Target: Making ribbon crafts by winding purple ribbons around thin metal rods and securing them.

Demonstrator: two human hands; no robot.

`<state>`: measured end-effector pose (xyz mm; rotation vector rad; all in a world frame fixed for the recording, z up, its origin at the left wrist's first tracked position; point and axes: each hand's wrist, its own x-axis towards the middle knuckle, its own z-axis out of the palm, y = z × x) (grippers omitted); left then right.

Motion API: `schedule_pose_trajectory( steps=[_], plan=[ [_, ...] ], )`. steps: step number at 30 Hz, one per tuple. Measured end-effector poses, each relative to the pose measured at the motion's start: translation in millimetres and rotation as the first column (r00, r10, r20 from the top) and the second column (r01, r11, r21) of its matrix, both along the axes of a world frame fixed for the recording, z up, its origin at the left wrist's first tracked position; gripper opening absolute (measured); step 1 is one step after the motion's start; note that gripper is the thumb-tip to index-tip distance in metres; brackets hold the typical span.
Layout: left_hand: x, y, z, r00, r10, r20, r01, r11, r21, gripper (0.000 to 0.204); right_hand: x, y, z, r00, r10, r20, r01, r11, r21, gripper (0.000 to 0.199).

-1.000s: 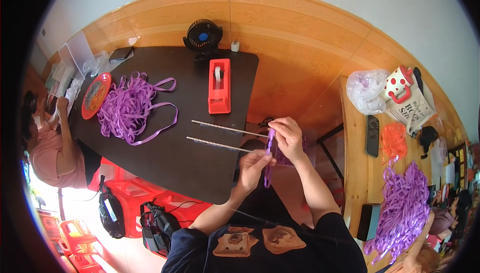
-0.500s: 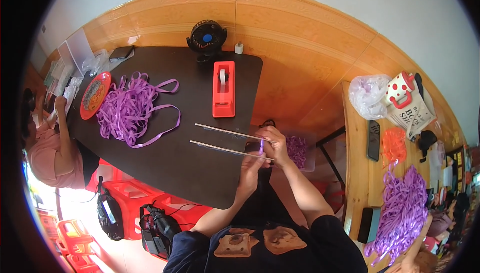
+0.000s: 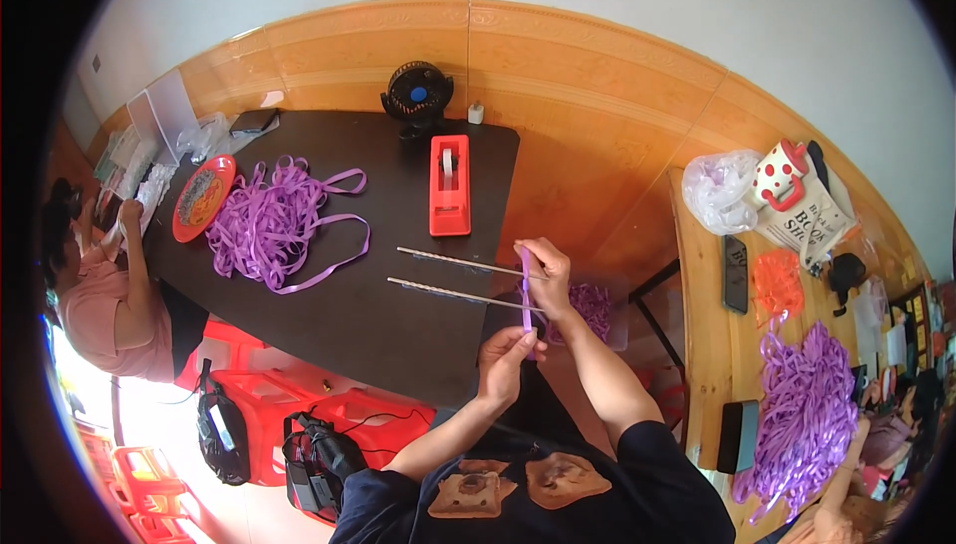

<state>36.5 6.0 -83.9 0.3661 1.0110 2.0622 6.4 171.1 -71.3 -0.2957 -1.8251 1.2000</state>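
Note:
Two thin parallel rods point(image 3: 458, 261) stick out over the right edge of the dark table point(image 3: 398, 345). A short purple ribbon point(image 3: 527, 313) runs across their right ends. My left hand point(image 3: 503, 365) pinches the ribbon's near end between thumb and fingers. My right hand point(image 3: 549, 280) is closed on its far part, beside the rod ends. Whether the ribbon is knotted around the rods I cannot tell. On the table lies a tangled heap of purple ribbon point(image 3: 264, 225), one loop trailing toward the rods.
A red tape dispenser point(image 3: 450, 217) and black fan point(image 3: 417, 96) stand at the back. At left a person in pink point(image 3: 115, 315) works beside a red plate point(image 3: 221, 178). A bin of purple pieces point(image 3: 590, 315) sits below; a wooden table point(image 3: 702, 385) at right bears more ribbon point(image 3: 802, 415).
My hands have moved apart, drawing the ribbon out straight between them. The left hand came nearer to me, the right went slightly away. The view has shifted a little.

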Motion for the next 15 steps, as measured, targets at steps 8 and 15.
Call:
schedule_pose_trajectory(
  steps=[8,15],
  plan=[
    [-3.0,2.7,2.0,0.999,0.034,0.018,-0.034,0.999,0.004,0.013,-16.2,-3.4,-16.6,0.998,-0.008,-0.069,0.009,1.000,0.010,0.008],
    [12.3,-8.4,0.4,0.994,0.102,0.040,-0.097,0.989,-0.111,0.013,8.1,-34.4,-66.9,0.997,0.052,0.051,-0.036,0.961,-0.273,0.006]
  ],
)
